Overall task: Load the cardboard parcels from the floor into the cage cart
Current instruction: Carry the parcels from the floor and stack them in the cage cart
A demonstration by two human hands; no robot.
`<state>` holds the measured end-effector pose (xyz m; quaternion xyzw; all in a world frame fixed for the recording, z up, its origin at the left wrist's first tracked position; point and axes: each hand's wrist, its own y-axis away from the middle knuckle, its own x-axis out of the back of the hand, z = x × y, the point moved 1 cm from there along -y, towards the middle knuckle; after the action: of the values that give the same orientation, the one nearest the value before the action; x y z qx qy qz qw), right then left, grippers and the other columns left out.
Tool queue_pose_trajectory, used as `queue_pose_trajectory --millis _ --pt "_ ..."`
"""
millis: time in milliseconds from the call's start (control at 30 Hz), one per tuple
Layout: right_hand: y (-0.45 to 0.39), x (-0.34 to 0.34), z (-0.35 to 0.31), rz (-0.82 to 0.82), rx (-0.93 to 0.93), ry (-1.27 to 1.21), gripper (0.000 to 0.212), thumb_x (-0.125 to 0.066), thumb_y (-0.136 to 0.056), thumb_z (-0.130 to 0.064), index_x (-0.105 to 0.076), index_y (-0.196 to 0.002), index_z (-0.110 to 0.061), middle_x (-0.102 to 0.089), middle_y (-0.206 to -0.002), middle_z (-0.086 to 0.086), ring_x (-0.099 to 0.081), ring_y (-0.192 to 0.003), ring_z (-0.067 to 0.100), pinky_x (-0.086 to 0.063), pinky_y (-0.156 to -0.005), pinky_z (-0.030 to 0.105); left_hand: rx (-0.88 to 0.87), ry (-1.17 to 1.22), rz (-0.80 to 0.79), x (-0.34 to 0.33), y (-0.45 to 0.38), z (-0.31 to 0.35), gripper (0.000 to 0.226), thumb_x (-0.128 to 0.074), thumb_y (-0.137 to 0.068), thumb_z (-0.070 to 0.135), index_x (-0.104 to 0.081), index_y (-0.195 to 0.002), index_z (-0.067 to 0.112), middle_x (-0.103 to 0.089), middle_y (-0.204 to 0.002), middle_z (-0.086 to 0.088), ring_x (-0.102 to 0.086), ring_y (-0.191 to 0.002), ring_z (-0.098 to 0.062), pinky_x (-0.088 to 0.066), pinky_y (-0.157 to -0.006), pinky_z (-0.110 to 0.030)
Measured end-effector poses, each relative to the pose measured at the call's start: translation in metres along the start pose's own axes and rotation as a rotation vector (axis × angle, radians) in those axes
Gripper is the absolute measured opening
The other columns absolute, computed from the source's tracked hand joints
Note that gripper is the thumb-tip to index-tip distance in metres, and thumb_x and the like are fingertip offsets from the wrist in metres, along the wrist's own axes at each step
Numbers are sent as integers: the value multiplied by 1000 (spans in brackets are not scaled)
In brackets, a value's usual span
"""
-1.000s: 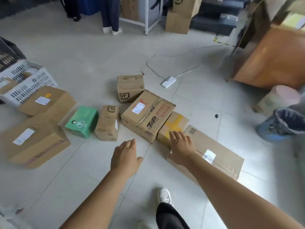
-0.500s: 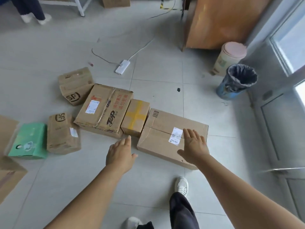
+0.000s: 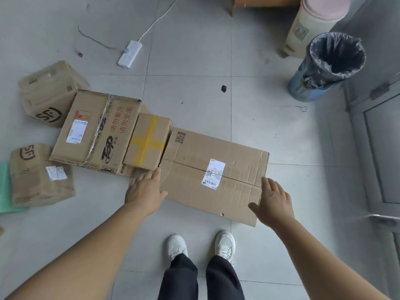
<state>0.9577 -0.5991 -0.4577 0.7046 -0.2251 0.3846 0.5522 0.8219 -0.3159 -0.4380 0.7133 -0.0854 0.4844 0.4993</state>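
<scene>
From the head camera we look straight down at a grey tiled floor [image 3: 194, 50] and our two bare arms. Our left hand [image 3: 144, 191] is spread flat, fingers straight, at the left end of a long flat brown cardboard parcel [image 3: 236, 161] with a white shipping label [image 3: 213, 174] on its taped seam; the fingertips reach the parcel's near-left corner, and we cannot tell whether they press it. Our right hand [image 3: 273, 202] is likewise wide and relaxed, thumb out over the parcel's near-right corner, holding nothing. The parcel lies flat on the floor just ahead of our white trainers [image 3: 225, 245].

Touching the parcel's far-left end is a small brown carton crossed with yellow tape [image 3: 147, 141]. Beside that lies a larger brown carton with red printed characters [image 3: 95, 128]. Behind it, tilted, is a brown box with a black logo [image 3: 47, 94], and nearer us another brown logo box [image 3: 41, 176] lies on its side, with a green packet [image 3: 5, 187] at the left edge of the view.

Farther off on the floor are a white power strip [image 3: 129, 53] with its cord, a blue bin lined with a dark bag [image 3: 329, 66], and a cream bucket with a pink lid [image 3: 313, 22]. The cage cart is out of view.
</scene>
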Motion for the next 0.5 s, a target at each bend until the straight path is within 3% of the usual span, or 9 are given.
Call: queue_pose_trajectory --millis 500 --pt "-163 -186 33 -132 -245 -234 93 -69 -86 -37 -13 -153 -6 -17 -160 12 -21 -144 33 -24 -115 41 149 75 -130 -153 -205 -14 83 -54 -93 44 -9 -154 10 -19 -158 -10 -22 -144 -31 -27 -113 -41"
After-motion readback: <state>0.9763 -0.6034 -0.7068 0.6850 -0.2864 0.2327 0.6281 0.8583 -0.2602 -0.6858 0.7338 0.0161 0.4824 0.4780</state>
